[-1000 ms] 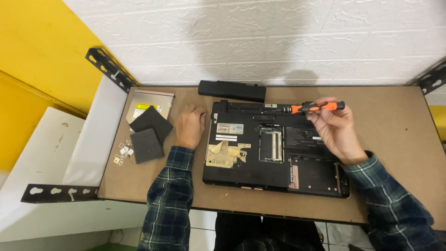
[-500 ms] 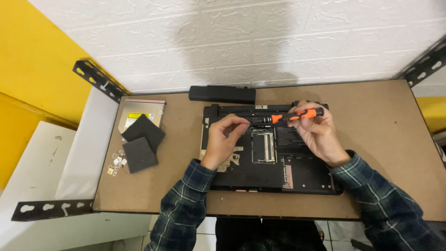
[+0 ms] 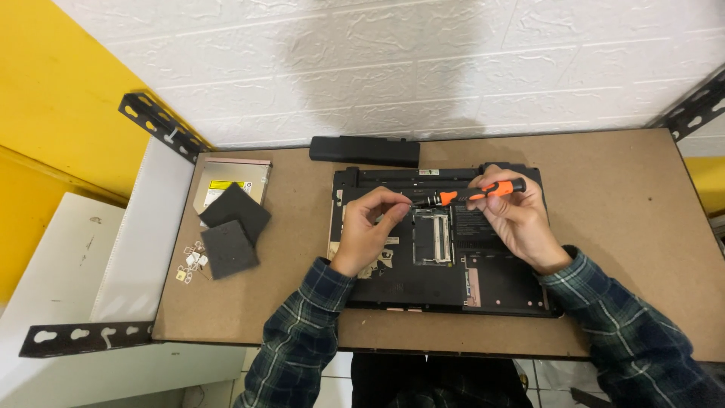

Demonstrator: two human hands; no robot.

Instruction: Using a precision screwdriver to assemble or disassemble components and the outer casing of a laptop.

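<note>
— While over the upturned laptop (image 3: 442,261) on the surface (image 3: 619,227): right hand (image 3: 517,219) closed on orange-handled screwdriver (image 3: 472,194), held level, tip pointing left.
— Left hand (image 3: 370,230)?
— Pinched narrow at the screwdriver tip, fingertips (image 3: 400,202) just touching it; cannot tell whether pinching anything.
— Elsewhere?
— Black battery (image 3: 364,149) behind the laptop; optical drive (image 3: 226,181), two foam pads (image 3: 230,230), small screws (image 3: 190,261) well to the left.

An orange-and-black screwdriver (image 3: 474,193) is seen between the fingers (image 3: 495,198). A black laptop underside (image 3: 438,249) is shown beneath them, on a brown bench (image 3: 619,204). Dark green plaid is worn on both sleeves (image 3: 302,332).
</note>
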